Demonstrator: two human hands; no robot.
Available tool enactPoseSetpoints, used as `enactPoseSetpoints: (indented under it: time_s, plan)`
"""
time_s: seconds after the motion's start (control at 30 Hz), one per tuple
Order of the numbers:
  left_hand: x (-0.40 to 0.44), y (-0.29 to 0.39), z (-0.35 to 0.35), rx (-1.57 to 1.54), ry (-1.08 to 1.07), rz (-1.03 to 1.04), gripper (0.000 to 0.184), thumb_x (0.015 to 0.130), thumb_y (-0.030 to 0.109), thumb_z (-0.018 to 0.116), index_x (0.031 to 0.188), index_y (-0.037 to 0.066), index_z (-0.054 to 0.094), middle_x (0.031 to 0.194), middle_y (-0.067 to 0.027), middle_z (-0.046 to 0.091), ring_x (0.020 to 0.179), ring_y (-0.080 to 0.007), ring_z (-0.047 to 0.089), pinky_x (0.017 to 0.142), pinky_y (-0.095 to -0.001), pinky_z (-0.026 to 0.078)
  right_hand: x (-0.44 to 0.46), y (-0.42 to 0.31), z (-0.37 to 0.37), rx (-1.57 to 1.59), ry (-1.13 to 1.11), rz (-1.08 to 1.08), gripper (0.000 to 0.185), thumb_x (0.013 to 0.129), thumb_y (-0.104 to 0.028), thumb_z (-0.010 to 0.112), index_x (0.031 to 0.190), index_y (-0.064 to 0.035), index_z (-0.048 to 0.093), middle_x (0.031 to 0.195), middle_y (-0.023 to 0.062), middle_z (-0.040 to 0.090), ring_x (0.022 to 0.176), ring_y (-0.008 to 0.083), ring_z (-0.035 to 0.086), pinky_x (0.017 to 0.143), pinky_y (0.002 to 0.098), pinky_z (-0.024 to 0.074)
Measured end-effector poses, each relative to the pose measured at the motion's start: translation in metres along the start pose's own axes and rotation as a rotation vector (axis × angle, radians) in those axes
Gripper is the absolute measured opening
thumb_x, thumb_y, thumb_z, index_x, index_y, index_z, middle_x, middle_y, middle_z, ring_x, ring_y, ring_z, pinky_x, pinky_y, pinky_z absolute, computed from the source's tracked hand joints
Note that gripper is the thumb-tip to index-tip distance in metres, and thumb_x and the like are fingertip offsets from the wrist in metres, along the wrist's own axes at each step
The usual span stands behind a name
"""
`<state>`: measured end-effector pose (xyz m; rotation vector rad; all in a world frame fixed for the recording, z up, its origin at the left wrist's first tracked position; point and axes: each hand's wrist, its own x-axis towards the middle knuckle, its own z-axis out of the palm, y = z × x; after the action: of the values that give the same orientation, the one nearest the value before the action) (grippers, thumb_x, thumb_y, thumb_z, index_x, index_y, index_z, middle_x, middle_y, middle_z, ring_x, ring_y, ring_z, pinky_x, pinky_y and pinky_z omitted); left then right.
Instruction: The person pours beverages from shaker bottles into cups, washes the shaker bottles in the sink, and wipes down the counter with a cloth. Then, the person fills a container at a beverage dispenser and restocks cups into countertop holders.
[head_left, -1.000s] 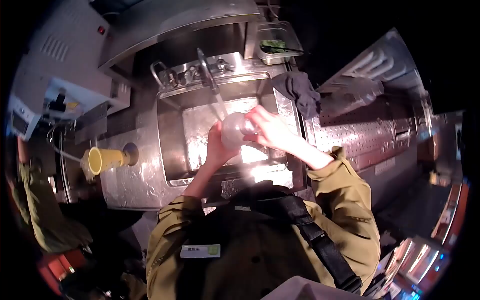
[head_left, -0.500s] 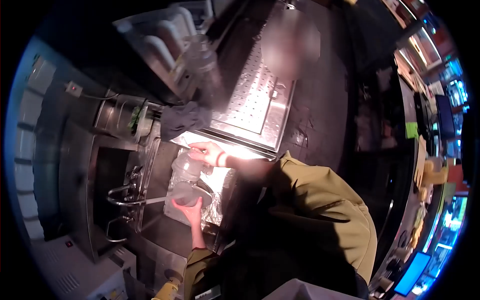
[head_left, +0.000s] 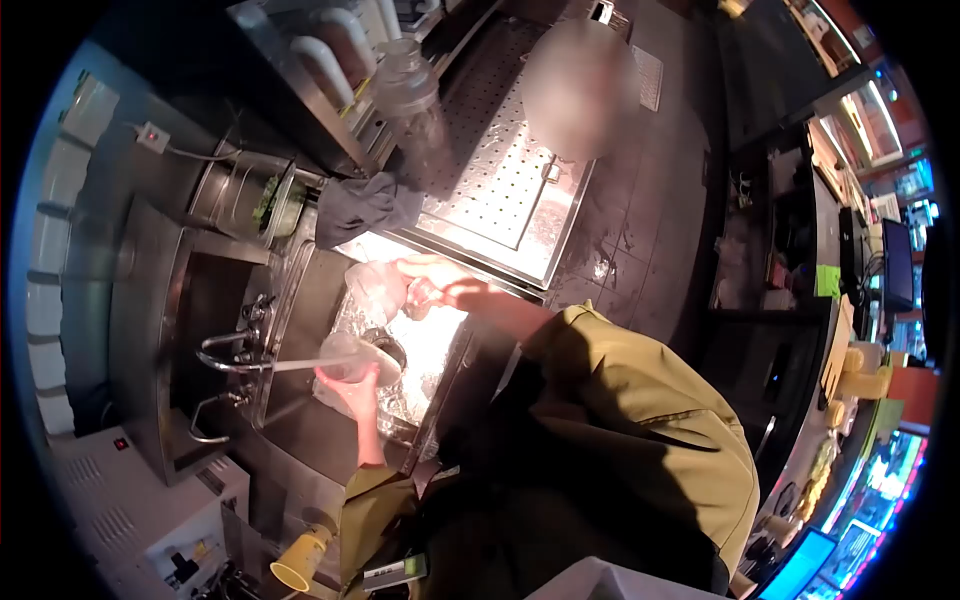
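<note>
My left hand (head_left: 352, 397) is wrapped around a clear plastic container (head_left: 345, 352), tilted in the sink (head_left: 300, 330). A stream of water from the curved faucet (head_left: 225, 362) runs onto this container. Farther up in the view, my right hand (head_left: 435, 284) grips a second clear container (head_left: 376, 290), seemingly a pitcher, near the sink's far side. Its handle is hard to make out under my fingers. The two containers are apart, and behind them lies the round drain opening (head_left: 388, 350).
A second faucet (head_left: 205, 425) stands beside the first. A dark cloth (head_left: 368, 208) hangs at the sink's far edge, near a large glass jar (head_left: 410, 95) and perforated metal drainboard (head_left: 490, 180). A yellow cup (head_left: 300, 562) is at lower left. Metal bins with greens (head_left: 268, 200) stand behind.
The container in my right hand has moved up and away from the left one, and that hand has turned. My left hand has shifted its container toward the faucet, into the water stream.
</note>
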<state>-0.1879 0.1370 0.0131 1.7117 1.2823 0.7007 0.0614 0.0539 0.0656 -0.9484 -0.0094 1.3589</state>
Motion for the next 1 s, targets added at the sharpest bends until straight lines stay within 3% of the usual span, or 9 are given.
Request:
enactPoseSetpoints:
  time_s: [0.27,0.4,0.53,0.67,0.7,0.77,0.83,0.93,1.0]
  plan:
    - [0.005,-0.045,0.011,0.115,0.048,0.032,0.108,0.048,0.008,0.080,0.132,0.004,0.013,0.126,-0.0189,0.029,0.116,-0.0295,0.035,0.096,-0.0395,0.033,0.013,0.015,-0.002,0.016,-0.093,0.173,0.030,0.089,-0.023,0.045,0.110,-0.0027,0.051,0.078,0.0100,0.059,0.054,0.0133,0.055,0.047,0.0228,0.0469]
    - [0.010,-0.038,-0.017,-0.159,-0.031,-0.066,0.104,0.052,0.005,0.078,0.133,0.007,0.013,0.125,-0.0167,0.032,0.113,-0.0269,0.039,0.091,-0.0376,0.038,0.027,0.020,-0.007,-0.003,-0.026,0.262,0.029,0.089,-0.024,0.045,0.107,-0.0018,0.051,0.076,0.0103,0.059,0.054,0.0140,0.055,0.048,0.0232,0.0473]
    - [0.014,-0.080,-0.056,-0.729,0.060,-0.521,0.086,0.070,0.019,0.068,0.134,0.009,0.012,0.129,-0.0114,0.032,0.111,-0.0290,0.041,0.090,-0.0368,0.038,0.049,0.031,-0.003,-0.080,0.003,0.346,0.029,0.089,-0.025,0.046,0.104,-0.0009,0.052,0.074,0.0106,0.059,0.054,0.0147,0.055,0.049,0.0236,0.0478]
    - [0.002,-0.141,-0.071,-1.480,-0.311,-0.815,0.068,0.079,0.034,0.057,0.132,0.006,0.024,0.130,-0.0101,0.034,0.110,-0.0265,0.044,0.092,-0.0392,0.037,0.073,0.046,0.002,-0.180,0.005,0.421,0.029,0.089,-0.026,0.046,0.101,0.0000,0.052,0.072,0.0110,0.058,0.055,0.0154,0.055,0.050,0.0240,0.0483]
    - [-0.003,-0.124,-0.072,-1.382,-0.274,-0.825,0.060,0.080,0.042,0.051,0.125,0.005,0.036,0.125,-0.0098,0.042,0.110,-0.0252,0.044,0.096,-0.0391,0.034,0.077,0.050,0.006,-0.229,-0.023,0.442,0.030,0.089,-0.026,0.046,0.099,0.0011,0.052,0.071,0.0113,0.058,0.055,0.0159,0.055,0.050,0.0245,0.0485]
    - [-0.008,-0.100,-0.066,-0.365,-0.548,-0.328,0.047,0.085,0.037,0.043,0.123,0.011,0.040,0.115,-0.0065,0.049,0.096,-0.0220,0.051,0.087,-0.0410,0.041,0.075,0.049,0.023,-0.344,0.059,0.467,0.031,0.089,-0.027,0.046,0.097,0.0023,0.052,0.071,0.0118,0.058,0.055,0.0166,0.055,0.051,0.0249,0.0490]
    - [-0.010,-0.089,-0.069,-0.238,-0.632,-0.246,0.040,0.087,0.033,0.041,0.122,0.014,0.042,0.108,-0.0048,0.053,0.087,-0.0205,0.054,0.082,-0.0419,0.044,0.070,0.051,0.038,-0.349,0.077,0.479,0.031,0.089,-0.027,0.045,0.096,0.0027,0.052,0.071,0.0119,0.058,0.055,0.0172,0.056,0.052,0.0252,0.0493]
    - [-0.010,-0.082,-0.076,-1.414,-0.507,-0.715,0.039,0.085,0.030,0.046,0.121,0.014,0.042,0.102,-0.0046,0.054,0.082,-0.0209,0.054,0.078,-0.0416,0.046,0.072,0.061,0.043,-0.227,0.030,0.459,0.031,0.089,-0.026,0.045,0.098,0.0024,0.051,0.072,0.0116,0.058,0.056,0.0179,0.056,0.052,0.0260,0.0496]
    - [-0.004,-0.099,-0.080,-1.505,-0.342,-0.774,0.048,0.081,0.040,0.051,0.119,0.012,0.043,0.110,-0.0080,0.051,0.096,-0.0246,0.049,0.083,-0.0430,0.043,0.076,0.070,0.038,-0.195,0.024,0.419,0.031,0.089,-0.027,0.045,0.100,0.0021,0.051,0.073,0.0114,0.058,0.057,0.0184,0.056,0.053,0.0270,0.0498]
